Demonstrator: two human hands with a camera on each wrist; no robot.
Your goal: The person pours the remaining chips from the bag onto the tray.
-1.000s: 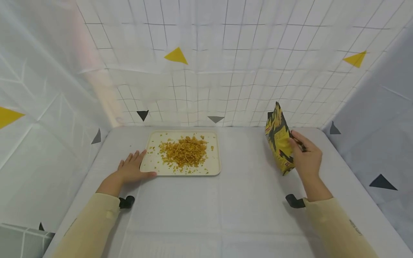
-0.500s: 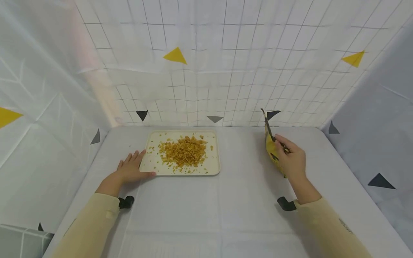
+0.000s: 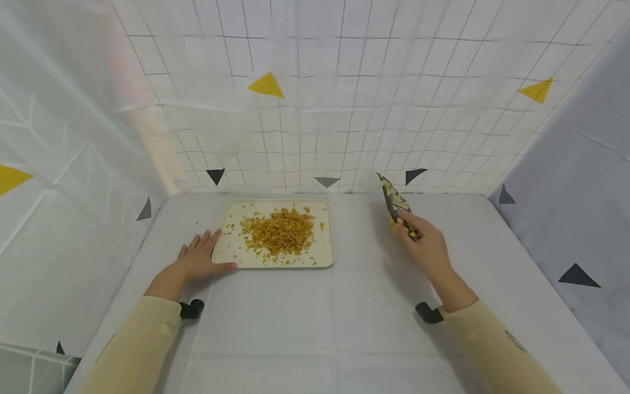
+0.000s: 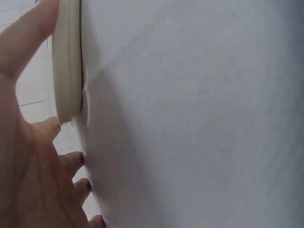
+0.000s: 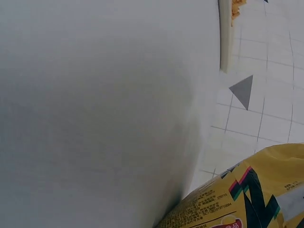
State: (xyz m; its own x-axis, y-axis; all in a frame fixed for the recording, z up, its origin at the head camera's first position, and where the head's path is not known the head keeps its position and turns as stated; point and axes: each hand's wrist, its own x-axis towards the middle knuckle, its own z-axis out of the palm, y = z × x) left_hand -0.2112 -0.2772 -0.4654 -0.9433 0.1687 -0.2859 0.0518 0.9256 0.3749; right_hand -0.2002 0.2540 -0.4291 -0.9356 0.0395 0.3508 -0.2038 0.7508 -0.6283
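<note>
A cream rectangular tray (image 3: pixel 322 247) lies on the white-covered table, bearing a heap of crushed golden-brown flakes or crisps (image 3: pixel 280 231), with smaller bits scattered around. My left hand (image 3: pixel 196 259) rests at the tray's left front corner, fingers spread and thumb along the front edge. In the left wrist view, the thumb touches the tray rim (image 4: pixel 68 61) and the fingertips lie beyond the corner. To the right of the tray, my right hand (image 3: pixel 427 245) pinches a yellow and black snack bag (image 3: pixel 391 198) by its near side. Printed text shows on the bag (image 5: pixel 266 190) in the right wrist view.
Behind the table hangs a white sheet with grid lines (image 3: pixel 315 131) and yellow, grey and black triangles. Similar sheets form walls at the left (image 3: pixel 59 230) and right (image 3: pixel 566 219). Black wrist mounts (image 3: pixel 429 314) protrude near both sleeves.
My right hand has carried the snack bag leftward toward the tray, and the bag has turned from its broad face through edge-on to a tilted angle. The left hand and tray stay in place.
</note>
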